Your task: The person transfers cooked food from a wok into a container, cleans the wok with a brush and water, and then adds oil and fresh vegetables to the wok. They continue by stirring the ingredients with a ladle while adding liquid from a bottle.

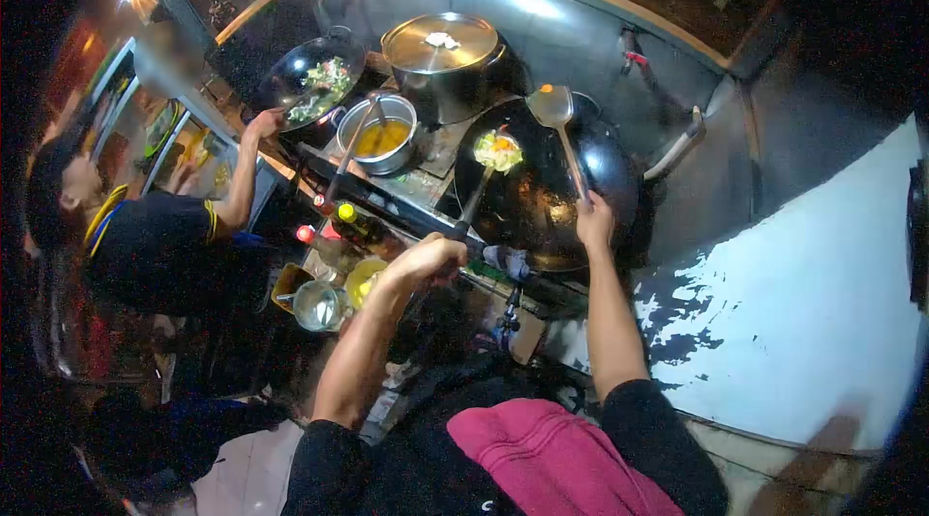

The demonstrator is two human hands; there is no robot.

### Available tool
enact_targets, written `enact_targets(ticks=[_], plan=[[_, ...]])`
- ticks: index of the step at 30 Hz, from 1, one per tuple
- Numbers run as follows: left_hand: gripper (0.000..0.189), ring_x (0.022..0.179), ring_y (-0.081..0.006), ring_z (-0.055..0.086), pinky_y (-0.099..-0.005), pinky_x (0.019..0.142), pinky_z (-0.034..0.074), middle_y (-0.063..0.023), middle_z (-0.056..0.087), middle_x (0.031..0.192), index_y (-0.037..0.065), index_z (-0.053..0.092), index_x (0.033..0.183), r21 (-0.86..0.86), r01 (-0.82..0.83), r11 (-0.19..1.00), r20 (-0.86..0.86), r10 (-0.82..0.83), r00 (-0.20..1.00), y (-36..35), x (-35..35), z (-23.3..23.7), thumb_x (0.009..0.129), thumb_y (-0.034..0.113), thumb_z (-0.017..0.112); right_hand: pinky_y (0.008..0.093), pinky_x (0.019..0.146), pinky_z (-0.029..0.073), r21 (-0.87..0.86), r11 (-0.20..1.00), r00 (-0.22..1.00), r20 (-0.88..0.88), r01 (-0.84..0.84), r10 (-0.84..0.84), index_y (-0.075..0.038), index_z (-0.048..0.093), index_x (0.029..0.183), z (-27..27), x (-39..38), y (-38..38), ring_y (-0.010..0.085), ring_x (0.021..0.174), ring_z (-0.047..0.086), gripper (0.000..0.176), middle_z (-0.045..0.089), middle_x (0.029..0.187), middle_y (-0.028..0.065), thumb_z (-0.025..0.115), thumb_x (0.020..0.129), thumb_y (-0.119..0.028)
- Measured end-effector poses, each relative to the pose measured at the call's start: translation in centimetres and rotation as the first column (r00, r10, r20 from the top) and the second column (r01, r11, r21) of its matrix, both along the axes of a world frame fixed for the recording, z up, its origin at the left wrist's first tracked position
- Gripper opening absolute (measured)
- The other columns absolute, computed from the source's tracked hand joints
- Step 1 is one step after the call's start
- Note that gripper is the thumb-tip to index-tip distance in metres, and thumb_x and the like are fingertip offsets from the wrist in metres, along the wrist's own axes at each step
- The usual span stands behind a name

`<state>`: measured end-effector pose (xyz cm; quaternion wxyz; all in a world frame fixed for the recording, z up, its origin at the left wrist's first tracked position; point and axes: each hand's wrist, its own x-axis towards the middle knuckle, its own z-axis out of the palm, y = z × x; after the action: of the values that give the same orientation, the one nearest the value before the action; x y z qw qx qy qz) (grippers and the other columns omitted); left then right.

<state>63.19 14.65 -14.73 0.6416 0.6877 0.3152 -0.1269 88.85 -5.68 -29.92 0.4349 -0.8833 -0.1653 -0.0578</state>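
Wok (552, 206) at centre frame, dark, tilted toward the camera. Left hand (431, 259) clenched round the handle of a spatula (474, 197), just off the wok's lower-left rim. The spatula blade carries food (498, 150), a yellow, green and white heap in the upper left of the wok's inside. Right hand (593, 219) grips the shaft of a ladle (554, 106) over the wok's middle, with the ladle bowl up at the top rim. Can't tell what's in that bowl. Hands well apart, each closed on its own tool. Cloth-wrapped handle (508, 262) just below the wok rim, between the two forearms, not held.

Lidded pot (445, 56) above-left of the wok, near it. Small pot (380, 134) with yellow liquid and a utensil in it, left of the wok. Second wok (314, 80) with greens at upper left, and a co-worker's hand (261, 121) at its lower rim. Bottles (344, 214) and metal cup (317, 305) left of the left forearm. Steel backsplash (581, 22) curves behind everything.
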Motion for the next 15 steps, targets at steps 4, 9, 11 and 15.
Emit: enact_targets(ticks=[4, 9, 11, 15], plan=[[0.017, 0.042, -0.0094, 0.038, -0.0266, 0.04, 0.026, 0.0002, 0.044, 0.051, 0.006, 0.055, 0.058, -0.097, -0.028, 0.995, 0.061, 0.034, 0.998, -0.5, 1.0, -1.5, 0.069, 0.018, 0.053, 0.0368, 0.083, 0.043, -0.074, 0.996, 0.999, -0.019, 0.045, -0.047, -0.006, 0.058, 0.111, 7.0, -5.2, -2.3, 0.0321, 0.096, 0.058, 0.035, 0.06, 0.103, 0.0184, 0.06, 0.079, -0.02], [0.018, 0.056, -0.0143, 0.046, -0.0288, 0.051, 0.036, -0.0028, 0.051, 0.061, 0.005, 0.058, 0.063, -0.084, 0.113, 0.99, 0.054, -0.109, 0.993, 0.1, 2.4, -3.2, 0.066, 0.023, 0.055, 0.0367, 0.076, 0.046, -0.191, 0.98, 0.993, 0.111, 0.051, -0.03, -0.01, 0.06, 0.109, 6.6, -9.9, -5.6, 0.0297, 0.089, 0.059, 0.029, 0.061, 0.097, 0.0118, 0.059, 0.08, -0.017], [0.022, 0.057, -0.0141, 0.047, -0.0295, 0.051, 0.036, -0.0039, 0.053, 0.063, 0.004, 0.059, 0.065, -0.066, 0.131, 0.989, 0.044, -0.128, 0.991, -0.1, 2.6, -2.9, 0.068, 0.025, 0.054, 0.0364, 0.076, 0.046, -0.152, 0.986, 0.993, 0.102, 0.069, -0.054, -0.012, 0.06, 0.109, 6.6, -11.2, -6.0, 0.0286, 0.09, 0.058, 0.029, 0.061, 0.097, 0.0105, 0.06, 0.08, -0.016], [0.025, 0.063, -0.0125, 0.048, -0.0294, 0.057, 0.038, -0.0043, 0.055, 0.066, 0.003, 0.06, 0.069, 0.051, 0.207, 0.977, 0.127, -0.212, 0.969, -0.3, 2.9, -2.6, 0.071, 0.026, 0.051, 0.0366, 0.079, 0.045, -0.069, 0.987, 0.989, 0.054, 0.144, -0.141, -0.008, 0.06, 0.109, 8.0, -12.7, -6.0, 0.0299, 0.092, 0.058, 0.03, 0.061, 0.1, 0.0127, 0.061, 0.08, -0.015]])
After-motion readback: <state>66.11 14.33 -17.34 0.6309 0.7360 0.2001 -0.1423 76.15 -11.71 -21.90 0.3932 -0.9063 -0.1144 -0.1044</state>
